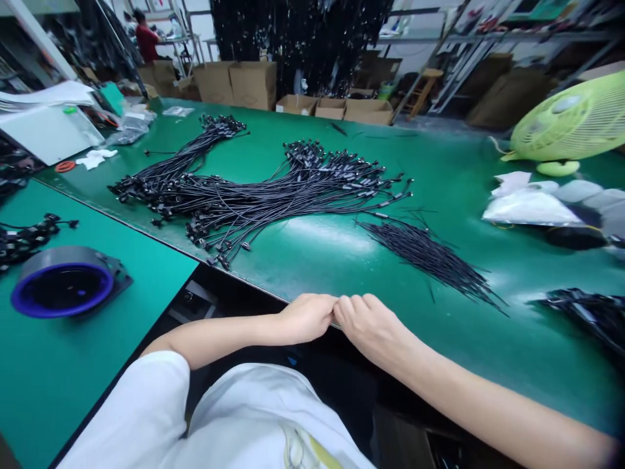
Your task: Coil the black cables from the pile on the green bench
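1. With the hands as the clock's centre, the left hand and right hand meet at the near edge of the green table, fingers curled.
2. I cannot tell whether either hand grasps something; the palms and undersides are hidden.
3. At 11 o'clock, a large spread of black connector cables lies on the table, plugs gathered at the ends, well apart from the hands.
4. At 2 o'clock, nearer, lies a heap of thin black strips, untouched by the hands.
5. Farther toward 2 o'clock are a white plastic packet and a yellow-green fan.
6. At 9 o'clock sits a round grey object with a blue rim.
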Demonstrator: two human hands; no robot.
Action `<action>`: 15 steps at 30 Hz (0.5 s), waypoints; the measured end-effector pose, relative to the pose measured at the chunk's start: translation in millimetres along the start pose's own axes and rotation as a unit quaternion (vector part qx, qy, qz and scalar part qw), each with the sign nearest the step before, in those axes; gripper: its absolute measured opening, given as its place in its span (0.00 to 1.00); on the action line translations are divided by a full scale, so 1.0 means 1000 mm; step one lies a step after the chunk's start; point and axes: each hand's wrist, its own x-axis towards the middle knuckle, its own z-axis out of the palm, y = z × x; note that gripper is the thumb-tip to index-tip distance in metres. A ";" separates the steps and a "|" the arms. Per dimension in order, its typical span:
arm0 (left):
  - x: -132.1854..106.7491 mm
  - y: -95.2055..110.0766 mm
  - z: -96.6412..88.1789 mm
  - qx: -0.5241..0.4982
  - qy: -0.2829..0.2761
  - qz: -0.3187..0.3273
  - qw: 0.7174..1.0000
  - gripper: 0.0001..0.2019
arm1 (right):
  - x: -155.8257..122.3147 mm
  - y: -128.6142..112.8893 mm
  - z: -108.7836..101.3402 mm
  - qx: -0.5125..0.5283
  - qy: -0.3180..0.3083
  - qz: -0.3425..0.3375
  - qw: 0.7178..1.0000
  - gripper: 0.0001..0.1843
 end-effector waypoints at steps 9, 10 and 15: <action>0.008 0.022 -0.032 -0.316 0.021 0.003 0.949 0.25 | 0.020 -0.021 0.020 0.366 0.149 0.419 0.817 0.15; 0.004 0.023 -0.036 -0.274 0.039 0.028 0.961 0.21 | 0.016 -0.025 0.026 0.448 0.136 0.440 0.766 0.17; -0.013 0.012 -0.025 -0.068 0.054 0.065 0.994 0.20 | -0.009 -0.022 0.044 0.556 0.079 0.483 0.671 0.22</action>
